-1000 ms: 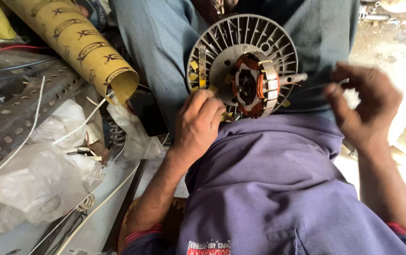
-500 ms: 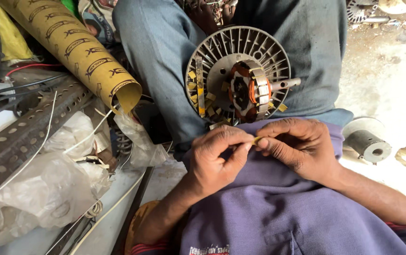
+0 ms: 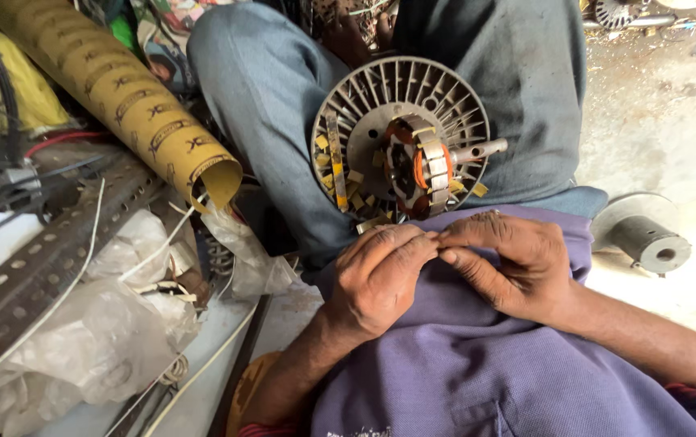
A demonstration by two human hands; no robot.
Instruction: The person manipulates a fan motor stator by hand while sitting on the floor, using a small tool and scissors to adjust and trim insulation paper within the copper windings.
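Note:
A round finned fan motor housing [image 3: 400, 133] with a copper-wound core [image 3: 417, 166] and a short shaft rests on my lap, leaning against my grey trousers. Small yellow paper strips stick out around the core. Just below it, over my purple shirt, my left hand [image 3: 380, 279] and my right hand [image 3: 514, 263] meet fingertip to fingertip. Both pinch a tiny thin strip [image 3: 438, 237] that is barely visible between the fingers. Neither hand touches the motor.
A yellow patterned cardboard roll [image 3: 121, 105] leans in from the upper left. Below it lie a perforated metal angle bar [image 3: 48, 267], white wires and crumpled plastic bags [image 3: 97, 348]. A grey metal cylinder part [image 3: 643, 235] sits on the dusty floor at right.
My left hand left the motor housing and my right hand came in from the right. Both now meet below the motor, pinching the strip; the view has shifted slightly.

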